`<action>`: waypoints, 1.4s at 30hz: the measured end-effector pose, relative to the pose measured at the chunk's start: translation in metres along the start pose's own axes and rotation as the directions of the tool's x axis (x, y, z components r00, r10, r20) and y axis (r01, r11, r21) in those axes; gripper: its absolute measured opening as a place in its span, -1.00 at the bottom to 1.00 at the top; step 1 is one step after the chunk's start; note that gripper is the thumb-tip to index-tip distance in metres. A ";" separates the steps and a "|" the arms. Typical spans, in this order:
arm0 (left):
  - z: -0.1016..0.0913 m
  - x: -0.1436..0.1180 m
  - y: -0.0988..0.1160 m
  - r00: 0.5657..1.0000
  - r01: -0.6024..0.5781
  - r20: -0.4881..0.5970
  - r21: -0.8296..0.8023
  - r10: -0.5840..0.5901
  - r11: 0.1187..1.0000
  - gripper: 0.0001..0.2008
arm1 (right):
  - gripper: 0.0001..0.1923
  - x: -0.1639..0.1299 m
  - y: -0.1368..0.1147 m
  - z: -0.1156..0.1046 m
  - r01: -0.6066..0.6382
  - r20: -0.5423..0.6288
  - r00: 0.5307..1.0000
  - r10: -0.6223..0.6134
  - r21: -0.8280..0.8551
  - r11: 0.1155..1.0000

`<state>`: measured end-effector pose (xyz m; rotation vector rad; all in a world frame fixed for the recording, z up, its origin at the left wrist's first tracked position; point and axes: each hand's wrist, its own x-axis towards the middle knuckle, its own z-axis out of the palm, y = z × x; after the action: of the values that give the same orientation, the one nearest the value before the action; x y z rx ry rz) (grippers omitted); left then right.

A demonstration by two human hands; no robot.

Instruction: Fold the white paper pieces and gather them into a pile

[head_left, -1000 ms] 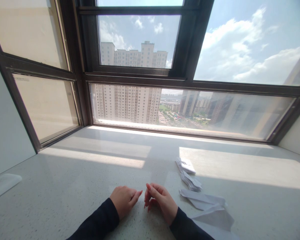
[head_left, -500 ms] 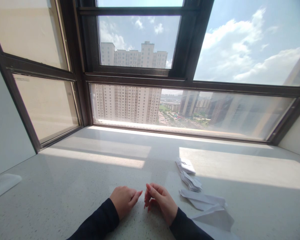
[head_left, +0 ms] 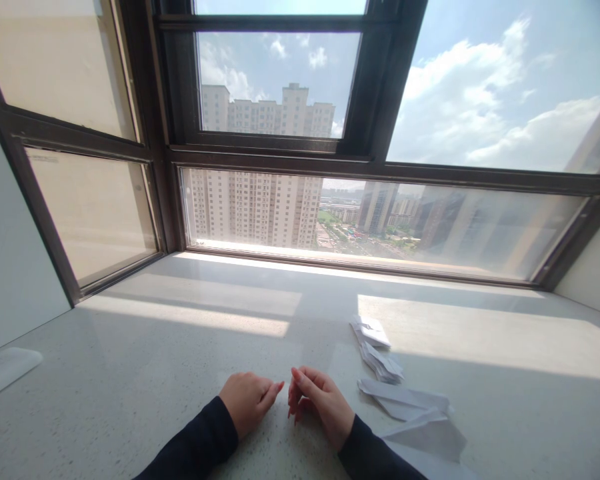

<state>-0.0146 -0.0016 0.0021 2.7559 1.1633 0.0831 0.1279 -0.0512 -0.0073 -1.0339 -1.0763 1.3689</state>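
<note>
My left hand (head_left: 250,404) rests on the pale speckled stone sill (head_left: 145,400), its fingers curled under and its thumb pointing right. Just across a small gap, my right hand (head_left: 321,403) lies on its side with loosely curled fingers and the thumb against the index finger. Nothing shows in either hand. To the right of my right hand are folded white papers: a small folded paper piece (head_left: 374,331) at the back, a pleated paper piece (head_left: 383,363) before it, and a longer folded paper (head_left: 405,399). A larger folded paper sheet (head_left: 427,437) lies nearest, partly behind my right sleeve.
A white flat object with a rounded end (head_left: 10,373) lies at the left edge of the sill. Dark window frames (head_left: 280,163) close off the back and left sides. Bands of sunlight cross the sill, and tall buildings (head_left: 260,207) stand outside.
</note>
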 end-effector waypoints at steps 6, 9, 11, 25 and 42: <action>-0.002 0.000 0.001 1.000 0.003 -0.006 0.035 -0.003 0.999 -0.48 | -0.56 0.002 0.006 -0.001 0.003 -0.004 1.000 -0.003 -0.023 1.000; -0.002 0.000 0.002 1.000 -0.007 -0.012 0.029 0.007 1.000 -0.49 | -0.57 -0.001 0.002 0.002 0.031 0.011 0.999 -0.030 -0.059 0.998; -0.001 0.001 0.001 1.000 -0.011 -0.019 0.031 0.011 0.999 -0.48 | -0.58 -0.004 -0.009 0.000 0.077 0.019 0.997 -0.076 -0.117 0.990; 0.013 0.014 0.119 0.757 -0.602 -0.345 -0.039 0.555 0.798 -0.67 | -0.52 0.016 -0.070 -0.185 -0.037 -0.095 0.924 -0.371 -0.986 0.160; 0.039 0.038 0.058 0.932 -0.326 -0.177 -0.038 0.315 0.944 -0.55 | -0.59 -0.017 0.008 -0.213 -0.317 -0.232 0.899 -0.371 -0.930 -0.188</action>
<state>0.0571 -0.0182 -0.0273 2.8966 0.7122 0.3913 0.3348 -0.0564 -0.0611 -2.3234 -1.7841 -0.3374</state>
